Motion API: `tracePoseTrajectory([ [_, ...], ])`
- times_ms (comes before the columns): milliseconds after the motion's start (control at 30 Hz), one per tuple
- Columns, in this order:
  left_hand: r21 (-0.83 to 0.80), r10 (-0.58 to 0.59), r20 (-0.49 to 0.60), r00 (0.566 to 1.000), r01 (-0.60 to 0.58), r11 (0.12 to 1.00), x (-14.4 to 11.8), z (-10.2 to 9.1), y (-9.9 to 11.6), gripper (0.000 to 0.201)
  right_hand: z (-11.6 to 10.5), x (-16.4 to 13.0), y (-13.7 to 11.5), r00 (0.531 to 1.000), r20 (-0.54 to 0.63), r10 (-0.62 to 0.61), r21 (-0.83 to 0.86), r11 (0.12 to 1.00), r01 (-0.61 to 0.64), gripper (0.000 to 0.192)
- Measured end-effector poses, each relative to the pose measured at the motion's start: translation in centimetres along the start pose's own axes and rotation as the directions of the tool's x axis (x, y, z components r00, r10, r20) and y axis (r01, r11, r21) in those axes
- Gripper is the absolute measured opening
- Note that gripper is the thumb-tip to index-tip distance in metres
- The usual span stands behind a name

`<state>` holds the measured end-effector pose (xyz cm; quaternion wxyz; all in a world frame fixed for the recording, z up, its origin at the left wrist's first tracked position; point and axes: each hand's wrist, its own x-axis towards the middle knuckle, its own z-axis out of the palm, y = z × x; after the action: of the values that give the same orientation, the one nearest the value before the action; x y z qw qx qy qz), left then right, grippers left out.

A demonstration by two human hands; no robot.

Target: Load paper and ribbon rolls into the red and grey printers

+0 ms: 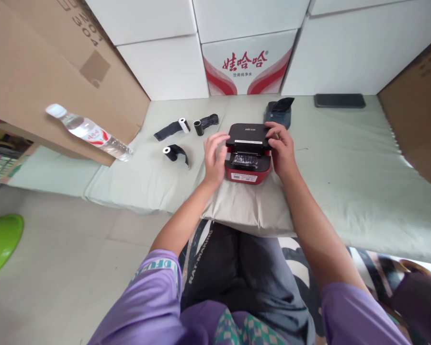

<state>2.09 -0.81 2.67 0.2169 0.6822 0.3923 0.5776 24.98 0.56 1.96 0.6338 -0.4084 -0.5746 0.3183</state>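
A small red printer with a black lid point(247, 155) sits on the pale green cloth point(345, 158) in front of me. The lid is raised a little, showing a dark slot beneath it. My left hand point(214, 155) grips the printer's left side with fingers on the lid's edge. My right hand point(280, 149) holds the right side, fingertips on the lid's top. To the left lie three small paper rolls in black wrapping: one with a white core point(182, 125), one dark point(199, 127), one nearer me point(172, 152).
A plastic water bottle point(89, 132) leans against a brown cardboard box point(50, 72) at left. A second dark printer point(278, 112) and a black phone point(339, 100) lie behind. White cartons point(247, 62) form the back wall. A green object point(0, 239) is on the floor.
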Motion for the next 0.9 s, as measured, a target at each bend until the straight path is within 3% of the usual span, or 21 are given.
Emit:
tracePoseTrajectory([
  [100,-0.211,-0.263,0.141,0.954,0.289,0.934,0.9,0.9,-1.4,0.055,0.0,0.0,1.2,0.999,0.024,0.047,0.003,0.999,-0.047,0.068],
  [167,-0.333,-0.353,0.263,0.898,0.428,0.84,1.4,1.4,-2.2,0.055,0.0,0.1,2.1,0.993,0.041,0.113,-0.005,0.994,-0.113,0.082],
  [267,-0.414,-0.428,0.348,0.834,0.546,0.728,1.8,1.6,-3.0,0.061,0.0,0.1,3.1,0.976,0.063,0.21,0.028,0.977,-0.212,0.094],
  [367,-0.429,-0.44,0.364,0.821,0.567,0.704,2.0,1.5,-3.4,0.066,0.0,0.0,3.2,0.968,0.065,0.244,0.069,0.966,-0.248,0.096],
  [567,-0.353,-0.397,0.379,0.836,0.528,0.772,2.1,1.7,-3.9,0.067,0.3,0.2,3.1,0.968,0.055,0.243,0.075,0.966,-0.247,0.1],
  [700,-0.381,-0.394,0.323,0.86,0.5,0.778,1.8,2.1,-3.1,0.064,0.3,-0.2,3.1,0.972,0.004,0.234,0.076,0.97,-0.233,0.096],
  [833,-0.436,-0.428,0.253,0.868,0.497,0.75,-0.3,1.7,-1.4,0.06,-0.1,-3.6,0.8,0.969,-0.051,0.242,-0.025,0.97,-0.243,0.081],
  [900,-0.465,-0.431,0.284,0.857,0.516,0.719,-1.8,1.3,-0.6,0.062,-0.1,-6.2,-1.0,0.975,0.04,0.217,-0.104,0.972,-0.212,0.082],
])
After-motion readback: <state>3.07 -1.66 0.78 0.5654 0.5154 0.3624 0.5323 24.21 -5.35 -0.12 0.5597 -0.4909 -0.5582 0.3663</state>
